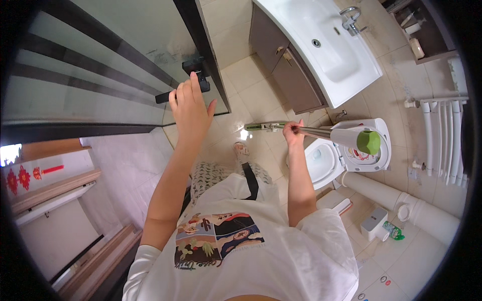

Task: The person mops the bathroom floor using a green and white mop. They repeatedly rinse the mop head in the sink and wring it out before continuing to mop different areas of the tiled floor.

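My left hand [192, 107] is at the black lever handle [163, 98] of a glass door with a dark frame [201, 49]. Its fingers lie straight across the lever and the thumb stands apart. I cannot see them curl around it. My right hand [295, 132] grips the metal pole [316, 131] of a flat mop. The pole's upper end has a white sleeve [344, 137] and a green cap [368, 142], pointing up to the right. Down on the tiled floor, the green mop head [258, 126] lies just ahead of my foot.
A white washbasin [335, 56] tops a brown cabinet [286, 71] ahead right. Right of me is a toilet [320, 161] with its lid up, near a white drainpipe [376, 192]. A small bin [374, 222] and a green bottle [393, 230] stand behind it. A radiator [444, 139] hangs on the wall.
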{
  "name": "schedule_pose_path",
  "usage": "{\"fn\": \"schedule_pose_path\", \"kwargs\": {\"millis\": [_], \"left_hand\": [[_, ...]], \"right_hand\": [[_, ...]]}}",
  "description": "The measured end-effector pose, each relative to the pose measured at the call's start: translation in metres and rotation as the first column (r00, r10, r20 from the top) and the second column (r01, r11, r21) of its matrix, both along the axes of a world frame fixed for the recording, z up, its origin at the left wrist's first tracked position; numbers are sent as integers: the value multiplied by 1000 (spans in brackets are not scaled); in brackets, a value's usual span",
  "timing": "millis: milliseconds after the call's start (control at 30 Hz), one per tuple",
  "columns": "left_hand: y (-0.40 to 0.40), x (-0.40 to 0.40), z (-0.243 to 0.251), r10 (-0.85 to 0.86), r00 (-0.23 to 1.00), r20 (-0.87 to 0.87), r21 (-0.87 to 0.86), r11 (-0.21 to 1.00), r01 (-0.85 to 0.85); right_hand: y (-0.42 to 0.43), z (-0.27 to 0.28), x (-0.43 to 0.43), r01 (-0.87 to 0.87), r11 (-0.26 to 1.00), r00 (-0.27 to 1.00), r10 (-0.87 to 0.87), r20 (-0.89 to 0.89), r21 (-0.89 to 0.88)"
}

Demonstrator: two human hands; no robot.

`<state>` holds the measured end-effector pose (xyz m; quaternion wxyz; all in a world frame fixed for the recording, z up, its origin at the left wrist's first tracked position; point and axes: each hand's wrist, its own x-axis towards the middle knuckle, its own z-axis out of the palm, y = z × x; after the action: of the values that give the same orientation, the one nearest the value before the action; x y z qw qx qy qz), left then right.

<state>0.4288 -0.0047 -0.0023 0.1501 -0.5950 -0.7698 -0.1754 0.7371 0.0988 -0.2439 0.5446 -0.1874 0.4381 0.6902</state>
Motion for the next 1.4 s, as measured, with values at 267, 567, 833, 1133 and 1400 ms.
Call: {"fn": "schedule_pose_path", "kwargs": {"millis": [267,567,833,1133,1400], "left_hand": [[29,-58,18,-457,614,644,147,861,487],[-109,-236,-54,255,-85,963,57,114,992],[-242,-401,-163,875,384,294,-696,-79,714],[-311,-395,-252,572,633,521,-803,77,591],[-218,-179,-381,376,435,818,-552,303,777]], "right_hand": [[-46,-43,-135,325,915,934,-273,-229,239],[-198,-94,-365,58,963,939,37,343,-264],[-311,-170,-518,-344,819,629,564,534,-459],[-324,-216,-502,-549,448,84,870,486,-706],[-246,-293,-321,-173,834,-88,517,852,-524]]}}
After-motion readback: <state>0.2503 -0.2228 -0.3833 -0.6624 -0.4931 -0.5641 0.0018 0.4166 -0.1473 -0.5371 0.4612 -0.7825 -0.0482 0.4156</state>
